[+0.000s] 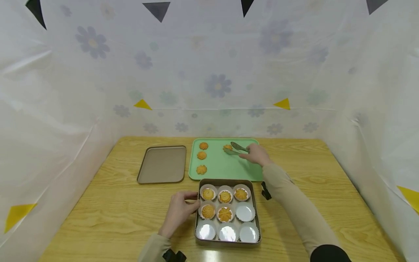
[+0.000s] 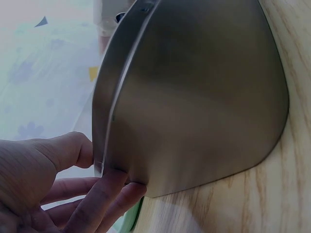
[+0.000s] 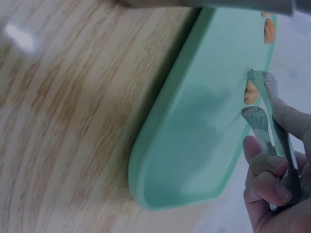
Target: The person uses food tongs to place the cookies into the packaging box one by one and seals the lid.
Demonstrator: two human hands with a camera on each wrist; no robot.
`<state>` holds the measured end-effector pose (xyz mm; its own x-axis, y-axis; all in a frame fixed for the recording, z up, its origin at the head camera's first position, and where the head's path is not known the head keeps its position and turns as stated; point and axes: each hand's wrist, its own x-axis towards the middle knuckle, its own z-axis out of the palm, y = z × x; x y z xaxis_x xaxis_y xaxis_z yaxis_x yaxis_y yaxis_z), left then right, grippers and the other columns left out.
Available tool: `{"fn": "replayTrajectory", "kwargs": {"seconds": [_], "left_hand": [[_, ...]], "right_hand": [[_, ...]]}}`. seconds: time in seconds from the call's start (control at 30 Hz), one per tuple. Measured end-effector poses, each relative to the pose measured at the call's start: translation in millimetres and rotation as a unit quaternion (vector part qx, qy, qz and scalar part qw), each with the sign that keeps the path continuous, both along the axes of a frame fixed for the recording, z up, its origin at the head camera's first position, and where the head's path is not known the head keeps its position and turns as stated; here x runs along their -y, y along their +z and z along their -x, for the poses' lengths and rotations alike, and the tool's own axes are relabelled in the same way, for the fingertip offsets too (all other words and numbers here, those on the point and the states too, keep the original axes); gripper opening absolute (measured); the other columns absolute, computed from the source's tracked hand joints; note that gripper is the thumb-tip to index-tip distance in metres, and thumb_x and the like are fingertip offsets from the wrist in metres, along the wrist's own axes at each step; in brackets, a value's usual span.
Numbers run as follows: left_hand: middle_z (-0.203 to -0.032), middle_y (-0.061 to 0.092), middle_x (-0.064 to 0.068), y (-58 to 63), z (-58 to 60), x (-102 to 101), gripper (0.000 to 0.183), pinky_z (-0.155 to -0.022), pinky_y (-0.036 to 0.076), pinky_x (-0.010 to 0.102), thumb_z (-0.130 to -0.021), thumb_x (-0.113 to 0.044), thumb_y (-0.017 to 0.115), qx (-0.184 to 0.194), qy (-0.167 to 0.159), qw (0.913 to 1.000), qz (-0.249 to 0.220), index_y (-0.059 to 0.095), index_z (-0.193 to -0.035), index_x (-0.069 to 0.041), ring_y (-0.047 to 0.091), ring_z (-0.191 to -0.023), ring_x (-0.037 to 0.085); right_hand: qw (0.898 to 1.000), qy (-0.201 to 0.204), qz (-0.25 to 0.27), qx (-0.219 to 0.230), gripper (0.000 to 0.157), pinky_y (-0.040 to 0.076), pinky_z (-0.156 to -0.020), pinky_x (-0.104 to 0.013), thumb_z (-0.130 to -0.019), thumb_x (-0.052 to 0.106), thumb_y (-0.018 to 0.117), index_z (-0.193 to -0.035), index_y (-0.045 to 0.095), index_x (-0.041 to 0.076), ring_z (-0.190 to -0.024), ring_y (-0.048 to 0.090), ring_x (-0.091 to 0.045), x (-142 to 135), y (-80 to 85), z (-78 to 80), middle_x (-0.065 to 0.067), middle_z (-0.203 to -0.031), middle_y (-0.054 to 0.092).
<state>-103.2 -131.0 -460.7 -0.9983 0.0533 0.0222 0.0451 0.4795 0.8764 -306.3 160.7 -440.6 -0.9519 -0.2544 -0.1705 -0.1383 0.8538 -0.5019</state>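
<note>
My right hand (image 1: 258,154) grips metal tongs (image 3: 279,131) with perforated heads. Spread apart, the tong heads stand on either side of a piped swirl cookie (image 1: 227,147) on the green tray (image 1: 216,171). At the near edge of that tray is a square metal tin (image 1: 256,218) with rows of white paper cups. Swirl cookies (image 1: 224,214) fill several cups, while the middle-right cup (image 1: 245,211) and the front row are empty. My left hand (image 1: 180,211) holds the tin's left side, thumb at the rim and fingertips (image 2: 114,179) against the outer wall.
Three more swirl cookies (image 1: 201,155) stand in a column along the green tray's left side. To the left of it lies an empty brown baking tray (image 1: 163,165). Translucent flower-patterned sheeting (image 1: 217,85) encloses the wooden table (image 1: 114,211) at the back and sides.
</note>
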Motion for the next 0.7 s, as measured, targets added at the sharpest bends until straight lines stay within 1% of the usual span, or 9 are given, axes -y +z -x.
{"fn": "replayTrajectory", "kwargs": {"seconds": [0.03, 0.1, 0.2, 0.27, 0.4, 0.47, 0.57, 0.63, 0.7], "left_hand": [[-0.102, 0.076, 0.023, 0.1, -0.1, 0.0, 0.035, -0.059, 0.057, 0.018, -0.08, -0.004, 0.072, 0.0, 0.0, 1.0, -0.001, 0.072, -0.113, 0.007, 0.074, -0.072, 0.017], [-0.101, 0.077, 0.022, 0.3, -0.2, 0.0, 0.035, -0.058, 0.057, 0.018, -0.08, -0.004, 0.072, 0.0, 0.001, 1.0, -0.002, 0.072, -0.113, 0.007, 0.074, -0.071, 0.017], [-0.102, 0.077, 0.023, -0.2, -0.2, 0.1, 0.035, -0.058, 0.057, 0.019, -0.08, -0.004, 0.072, 0.002, 0.002, 1.0, -0.003, 0.072, -0.113, 0.007, 0.074, -0.071, 0.017], [-0.102, 0.076, 0.023, -0.7, -0.1, 0.1, 0.035, -0.058, 0.057, 0.019, -0.08, -0.004, 0.072, 0.003, 0.004, 1.0, -0.003, 0.072, -0.113, 0.007, 0.074, -0.071, 0.017], [-0.102, 0.076, 0.023, -1.1, 0.0, -0.1, 0.035, -0.059, 0.058, 0.02, -0.08, -0.005, 0.072, 0.004, 0.005, 1.0, -0.003, 0.072, -0.113, 0.006, 0.074, -0.072, 0.018], [-0.102, 0.076, 0.023, -1.5, 0.0, -0.2, 0.035, -0.06, 0.058, 0.02, -0.08, -0.004, 0.071, 0.003, 0.005, 1.0, -0.002, 0.072, -0.113, 0.006, 0.074, -0.072, 0.018], [-0.102, 0.076, 0.023, -1.9, -0.2, -0.5, 0.035, -0.06, 0.059, 0.02, -0.08, -0.005, 0.071, 0.005, 0.006, 1.0, -0.001, 0.072, -0.113, 0.006, 0.074, -0.073, 0.018], [-0.102, 0.076, 0.023, -2.0, -0.3, -0.7, 0.035, -0.06, 0.059, 0.021, -0.08, -0.005, 0.071, 0.002, 0.005, 1.0, 0.001, 0.072, -0.113, 0.006, 0.074, -0.073, 0.018], [-0.102, 0.076, 0.023, -1.8, -0.4, -1.0, 0.035, -0.06, 0.059, 0.021, -0.08, -0.005, 0.071, 0.002, 0.006, 1.0, 0.001, 0.072, -0.113, 0.006, 0.075, -0.073, 0.018]], "right_hand": [[1.0, 0.0, -0.003, -0.001, 0.058, 0.04, -0.058, -0.025, -0.096, 0.036, 0.066, -0.131, 0.059, -0.011, -0.05, 0.037, -0.007, 1.0, 0.2, 0.2, -0.022, -0.099, 0.071], [1.0, -0.001, -0.006, 0.001, 0.062, 0.042, -0.061, -0.025, -0.096, 0.036, 0.065, -0.136, 0.055, -0.011, -0.051, 0.039, -0.007, 2.7, 0.7, 0.5, -0.029, -0.123, 0.067], [1.0, -0.001, -0.008, 0.006, 0.064, 0.045, -0.064, -0.027, -0.097, 0.036, 0.064, -0.139, 0.051, -0.011, -0.055, 0.045, -0.008, 5.3, 1.6, 0.9, -0.031, -0.14, 0.057], [1.0, -0.001, -0.009, 0.008, 0.064, 0.047, -0.065, -0.029, -0.097, 0.036, 0.064, -0.14, 0.051, -0.01, -0.057, 0.048, -0.01, 6.6, 1.8, 1.7, -0.03, -0.14, 0.057], [1.0, 0.001, -0.019, 0.003, 0.064, 0.052, -0.075, -0.034, -0.097, 0.037, 0.063, -0.14, 0.051, -0.01, -0.068, 0.057, -0.013, 7.7, 1.3, 4.1, -0.029, -0.142, 0.056], [1.0, 0.001, -0.019, 0.001, 0.065, 0.053, -0.077, -0.036, -0.097, 0.037, 0.063, -0.14, 0.051, -0.01, -0.069, 0.058, -0.015, 7.7, 0.8, 4.9, -0.029, -0.142, 0.056], [1.0, 0.002, -0.015, 0.0, 0.064, 0.051, -0.071, -0.033, -0.097, 0.036, 0.064, -0.139, 0.052, -0.01, -0.065, 0.056, -0.014, 7.1, -0.1, 5.3, -0.029, -0.137, 0.06], [1.0, 0.005, -0.009, 0.002, 0.061, 0.047, -0.063, -0.029, -0.097, 0.035, 0.065, -0.136, 0.056, -0.01, -0.06, 0.051, -0.012, 6.1, -0.6, 5.7, -0.027, -0.123, 0.068], [1.0, 0.011, -0.006, -0.001, 0.056, 0.042, -0.057, -0.026, -0.096, 0.034, 0.065, -0.132, 0.059, -0.009, -0.056, 0.047, -0.01, 4.5, -0.7, 5.8, -0.02, -0.1, 0.072]]}}
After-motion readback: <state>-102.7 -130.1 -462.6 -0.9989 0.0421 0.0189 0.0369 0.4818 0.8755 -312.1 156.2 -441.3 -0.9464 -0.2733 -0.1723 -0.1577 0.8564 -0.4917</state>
